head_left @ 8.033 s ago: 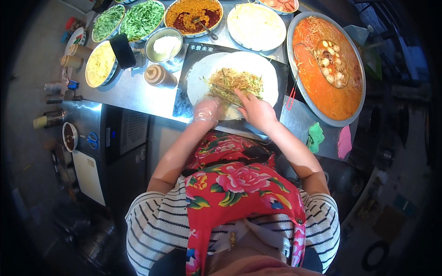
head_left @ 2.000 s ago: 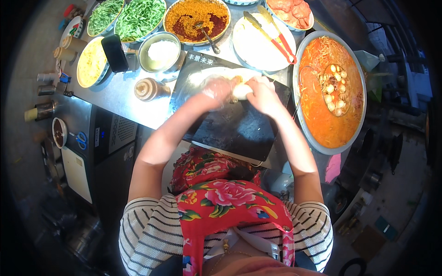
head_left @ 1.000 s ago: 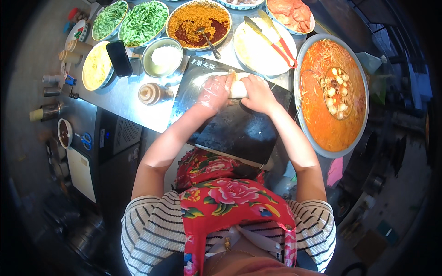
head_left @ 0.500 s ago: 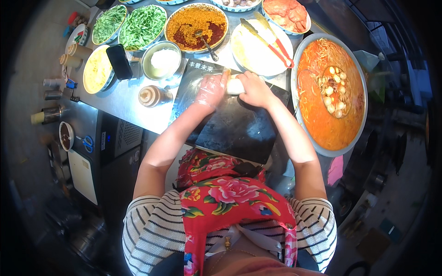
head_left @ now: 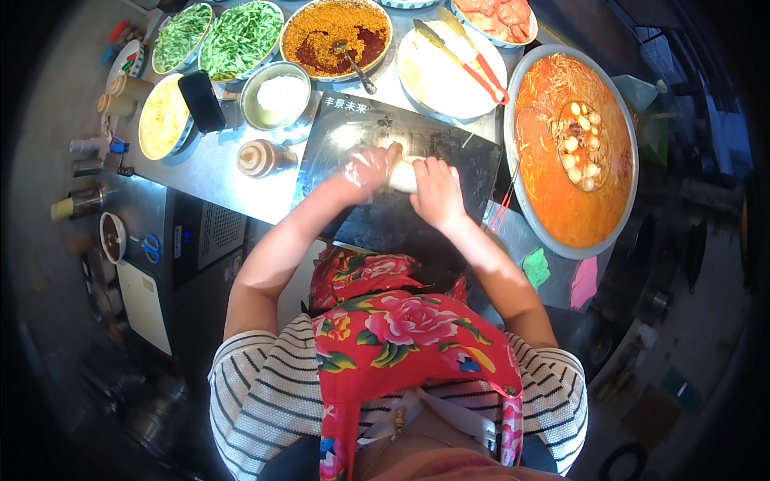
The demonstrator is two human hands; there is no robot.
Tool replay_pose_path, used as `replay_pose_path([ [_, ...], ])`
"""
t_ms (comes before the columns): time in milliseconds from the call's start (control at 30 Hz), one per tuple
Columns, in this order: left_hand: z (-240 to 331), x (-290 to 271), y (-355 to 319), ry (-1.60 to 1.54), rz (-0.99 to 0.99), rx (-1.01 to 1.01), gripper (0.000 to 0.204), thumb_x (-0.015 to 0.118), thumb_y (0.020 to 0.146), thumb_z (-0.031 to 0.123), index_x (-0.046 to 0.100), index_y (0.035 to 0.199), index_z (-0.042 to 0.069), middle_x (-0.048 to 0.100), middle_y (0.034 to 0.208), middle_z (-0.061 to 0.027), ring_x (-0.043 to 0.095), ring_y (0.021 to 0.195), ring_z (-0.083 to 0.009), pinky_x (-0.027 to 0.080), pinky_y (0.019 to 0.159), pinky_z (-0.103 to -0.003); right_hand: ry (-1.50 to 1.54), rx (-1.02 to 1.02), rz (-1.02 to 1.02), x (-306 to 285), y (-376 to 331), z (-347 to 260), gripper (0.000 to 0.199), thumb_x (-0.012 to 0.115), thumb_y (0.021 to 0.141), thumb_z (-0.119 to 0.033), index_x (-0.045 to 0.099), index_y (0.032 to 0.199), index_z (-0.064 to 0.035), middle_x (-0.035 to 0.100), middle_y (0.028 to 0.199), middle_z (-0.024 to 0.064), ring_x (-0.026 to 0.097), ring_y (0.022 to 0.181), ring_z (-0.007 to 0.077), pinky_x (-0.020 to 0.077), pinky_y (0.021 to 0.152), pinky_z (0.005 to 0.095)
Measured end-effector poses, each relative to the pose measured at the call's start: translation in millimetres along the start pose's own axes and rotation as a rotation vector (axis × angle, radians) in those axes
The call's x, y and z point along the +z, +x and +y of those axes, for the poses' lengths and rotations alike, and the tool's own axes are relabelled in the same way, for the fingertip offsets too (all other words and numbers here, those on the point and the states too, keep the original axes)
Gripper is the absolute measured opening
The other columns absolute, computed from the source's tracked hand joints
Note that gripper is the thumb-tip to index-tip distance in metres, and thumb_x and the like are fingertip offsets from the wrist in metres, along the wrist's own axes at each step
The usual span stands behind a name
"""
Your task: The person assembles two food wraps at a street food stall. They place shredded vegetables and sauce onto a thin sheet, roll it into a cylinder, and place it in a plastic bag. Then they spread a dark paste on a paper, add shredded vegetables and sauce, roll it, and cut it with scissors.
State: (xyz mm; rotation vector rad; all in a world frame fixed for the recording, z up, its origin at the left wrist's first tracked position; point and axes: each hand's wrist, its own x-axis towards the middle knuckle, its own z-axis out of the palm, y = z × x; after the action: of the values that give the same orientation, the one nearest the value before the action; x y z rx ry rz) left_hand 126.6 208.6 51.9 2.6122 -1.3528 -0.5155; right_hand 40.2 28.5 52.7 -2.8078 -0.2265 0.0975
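My left hand [head_left: 369, 171], in a clear plastic glove, is curled against one end of a pale white roll [head_left: 403, 175], which looks like a rolled wrap. My right hand [head_left: 438, 191] closes over the other end with bent fingers. The roll lies across a black board [head_left: 377, 224], between the two hands. Much of it is hidden by my fingers, so its filling does not show.
Beyond the board stand a steel bowl with white contents [head_left: 279, 100], a spice bowl with a spoon [head_left: 317, 36] and a white plate bearing red-handled tongs [head_left: 441, 84]. Left are a squeeze bottle [head_left: 261, 159] and phone [head_left: 202, 103]; right, a large basin of orange broth [head_left: 573, 216].
Both hands and the roll have come nearer to me, down the board. My right hand has turned more over the roll. The view has shifted slightly, showing a green cloth by the basin.
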Motion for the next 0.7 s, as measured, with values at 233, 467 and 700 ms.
replay_pose_path([
  [233,15.5,19.6,-9.6,0.189,0.225,-0.069,0.067,0.06,0.085,0.014,0.037,0.147,0.001,0.062,0.111,-0.0159,0.062,0.106,-0.0289,0.049,0.095,-0.042,0.037,0.117,-0.113,5.4,-5.4,11.4,0.05,0.071,0.072,-0.02,0.055,0.117,-0.0052,0.054,0.115,0.014,0.053,0.113,0.0354,0.0411,0.096,0.0455],
  [467,4.6,0.7,11.4,0.019,-0.064,-0.103,0.064,0.063,0.085,0.014,0.04,0.144,0.003,0.065,0.11,-0.0191,0.065,0.103,-0.0333,0.052,0.089,-0.042,0.016,0.163,-0.205,-6.3,3.5,0.9,0.052,0.075,0.07,-0.023,0.054,0.115,-0.0051,0.054,0.112,0.0153,0.053,0.113,0.0346,0.0416,0.096,0.0465],
  [700,7.7,20.3,12.9,0.153,0.113,-0.089,0.055,0.057,0.088,0.012,0.043,0.141,0.007,0.066,0.107,-0.0148,0.067,0.097,-0.0289,0.055,0.081,-0.041,0.004,0.123,-0.176,-1.2,6.7,13.2,0.062,0.074,0.069,-0.027,0.054,0.125,-0.0075,0.054,0.115,0.0159,0.051,0.119,0.0328,0.0423,0.096,0.045],
])
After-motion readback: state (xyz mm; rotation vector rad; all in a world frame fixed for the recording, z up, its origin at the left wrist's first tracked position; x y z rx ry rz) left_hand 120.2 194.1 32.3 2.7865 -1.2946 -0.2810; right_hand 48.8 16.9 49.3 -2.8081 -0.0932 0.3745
